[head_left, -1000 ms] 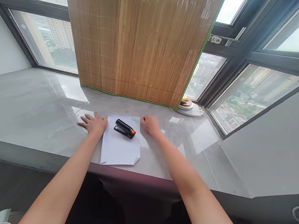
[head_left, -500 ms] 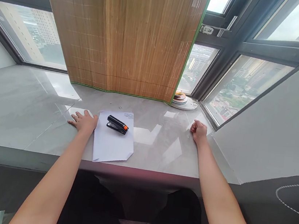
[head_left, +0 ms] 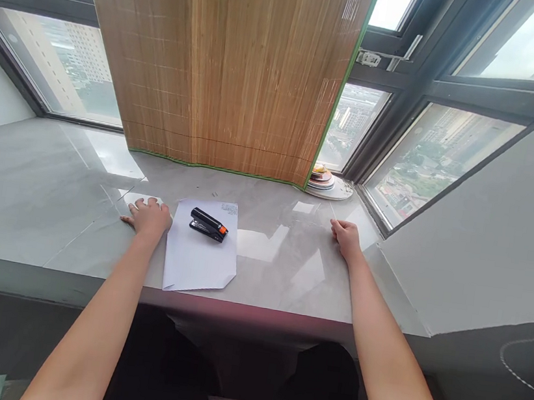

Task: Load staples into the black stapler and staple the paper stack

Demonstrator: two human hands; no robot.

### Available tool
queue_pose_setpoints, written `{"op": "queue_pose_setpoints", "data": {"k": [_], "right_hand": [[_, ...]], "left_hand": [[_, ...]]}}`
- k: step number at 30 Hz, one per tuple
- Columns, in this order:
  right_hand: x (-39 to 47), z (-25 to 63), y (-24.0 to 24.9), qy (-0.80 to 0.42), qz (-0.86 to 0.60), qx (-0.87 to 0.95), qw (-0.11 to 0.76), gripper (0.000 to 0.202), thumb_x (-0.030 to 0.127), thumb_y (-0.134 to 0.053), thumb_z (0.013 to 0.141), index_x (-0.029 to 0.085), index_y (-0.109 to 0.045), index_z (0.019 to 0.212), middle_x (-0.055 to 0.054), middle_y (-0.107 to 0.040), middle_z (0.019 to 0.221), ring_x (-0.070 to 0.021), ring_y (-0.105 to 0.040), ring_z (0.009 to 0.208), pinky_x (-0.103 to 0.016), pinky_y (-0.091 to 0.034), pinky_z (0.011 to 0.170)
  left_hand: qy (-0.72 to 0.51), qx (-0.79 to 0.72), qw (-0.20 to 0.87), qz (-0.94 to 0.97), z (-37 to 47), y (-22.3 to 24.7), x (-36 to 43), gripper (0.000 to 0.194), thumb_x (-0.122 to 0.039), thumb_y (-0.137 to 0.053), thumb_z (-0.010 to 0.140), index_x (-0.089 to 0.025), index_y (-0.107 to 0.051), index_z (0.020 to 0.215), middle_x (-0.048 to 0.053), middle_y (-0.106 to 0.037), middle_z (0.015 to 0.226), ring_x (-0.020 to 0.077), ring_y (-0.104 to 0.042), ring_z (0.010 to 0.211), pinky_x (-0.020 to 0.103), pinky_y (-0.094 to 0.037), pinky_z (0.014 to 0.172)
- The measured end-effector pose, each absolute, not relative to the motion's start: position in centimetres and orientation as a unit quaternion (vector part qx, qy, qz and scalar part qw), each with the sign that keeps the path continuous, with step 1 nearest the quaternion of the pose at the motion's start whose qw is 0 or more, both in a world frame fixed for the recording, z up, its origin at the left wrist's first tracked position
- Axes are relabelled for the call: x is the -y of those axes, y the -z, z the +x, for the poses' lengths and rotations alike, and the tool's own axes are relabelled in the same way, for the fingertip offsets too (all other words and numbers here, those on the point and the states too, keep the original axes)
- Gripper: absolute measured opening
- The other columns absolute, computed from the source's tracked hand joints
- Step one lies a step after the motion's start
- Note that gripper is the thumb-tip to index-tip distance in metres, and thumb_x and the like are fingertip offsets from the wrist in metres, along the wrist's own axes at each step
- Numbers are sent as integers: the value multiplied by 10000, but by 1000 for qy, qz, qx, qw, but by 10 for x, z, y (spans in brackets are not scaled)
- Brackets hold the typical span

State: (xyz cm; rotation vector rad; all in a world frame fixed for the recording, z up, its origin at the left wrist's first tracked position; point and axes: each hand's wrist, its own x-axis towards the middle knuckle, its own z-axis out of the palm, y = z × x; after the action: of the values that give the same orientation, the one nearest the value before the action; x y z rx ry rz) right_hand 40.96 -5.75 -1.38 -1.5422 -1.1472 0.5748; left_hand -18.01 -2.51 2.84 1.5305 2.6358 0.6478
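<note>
Some white sheets of paper (head_left: 200, 260) lie on the stone windowsill, with one near corner cut or folded off. On top of them rests a black stapler (head_left: 208, 226) with an orange patch at one end. My left hand (head_left: 149, 216) is on the sill just left of the paper, fingers spread and bent, holding nothing. To the right, well apart from the paper, my right hand (head_left: 346, 238) rests with its fingers curled closed. I see nothing in it.
A bamboo blind (head_left: 243, 79) with a green edge hangs down to the back of the sill. Stacked plates (head_left: 330, 187) stand in the right corner by the window frame. The sill's front edge runs above my knees, and a pale cord (head_left: 515, 370) hangs at the far right.
My right hand has moved a little left, its closed fingers now pointing left. The left hand's fingers are more bent. Paper and stapler lie as before.
</note>
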Motion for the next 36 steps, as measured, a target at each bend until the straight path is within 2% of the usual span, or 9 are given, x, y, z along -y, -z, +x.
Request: {"op": "queue_pose_setpoints", "data": {"k": [3,5,9,11,19,26,31,33,36], "right_hand": [[57,408,12,-246,-648,491,528,457,517,-648,796,235,-401,534,47,-371,514,-101,-313,514,-261,-275,500],[57,407,11,-251,-644,499,523,458,520,-649,796,235,-401,537,48,-367,517,-102,-311,518,-263,-273,504],[56,408,13,-247,-646,505,517,462,519,-650,805,237,-400,538,48,-363,519,-103,-308,520,-268,-266,509],[55,409,15,-243,-649,510,509,461,519,-643,810,237,-403,536,46,-368,516,-105,-312,517,-271,-264,508],[53,408,16,-218,-671,525,476,444,516,-617,821,237,-419,539,45,-371,482,-106,-306,490,-278,-230,486],[61,401,7,-206,-669,534,474,433,504,-593,812,243,-395,529,50,-336,489,-107,-283,504,-277,-230,496],[63,399,6,-170,-677,560,446,459,521,-557,829,257,-329,531,49,-287,508,-113,-270,527,-281,-237,515],[62,400,6,-149,-680,576,430,478,528,-538,845,263,-293,532,45,-264,523,-116,-258,543,-286,-235,528],[60,397,4,-111,-680,598,410,510,528,-521,875,268,-236,540,39,-222,557,-118,-239,577,-292,-234,559]], "left_hand": [[-213,-787,-15,578,-168,-30,42,502,-249,-367,1022,-84,-664,1391,264,-501,1581,350,-399,1549,552,-305,1291],[-174,-734,-9,657,-152,-23,56,511,-230,-373,1023,-71,-649,1422,239,-496,1609,320,-387,1568,462,-290,1314],[-94,-707,17,701,-121,-5,77,614,-315,-322,1076,-13,-473,1589,232,-335,1736,397,-230,1642,547,-197,1339],[-74,-706,13,704,-114,-1,81,629,-325,-299,1087,-4,-443,1607,236,-287,1754,396,-190,1656,560,-168,1343],[-75,-652,27,754,-59,0,93,682,-395,-284,1103,13,-409,1634,258,-248,1756,412,-203,1651,573,-184,1339],[-140,-610,68,777,38,18,99,741,-495,-285,1093,-89,-310,1712,243,-274,1750,426,-196,1651,634,-185,1327],[-155,-613,63,772,58,22,99,746,-506,-263,1089,-109,-300,1720,252,-273,1747,448,-183,1650,697,-167,1305],[-146,-609,77,776,50,13,92,731,-505,-267,1096,-84,-368,1684,268,-321,1726,444,-250,1633,669,-238,1294],[-153,-597,90,782,25,-9,71,637,-417,-271,1114,-49,-499,1581,276,-511,1610,385,-435,1550,538,-379,1250]]}}
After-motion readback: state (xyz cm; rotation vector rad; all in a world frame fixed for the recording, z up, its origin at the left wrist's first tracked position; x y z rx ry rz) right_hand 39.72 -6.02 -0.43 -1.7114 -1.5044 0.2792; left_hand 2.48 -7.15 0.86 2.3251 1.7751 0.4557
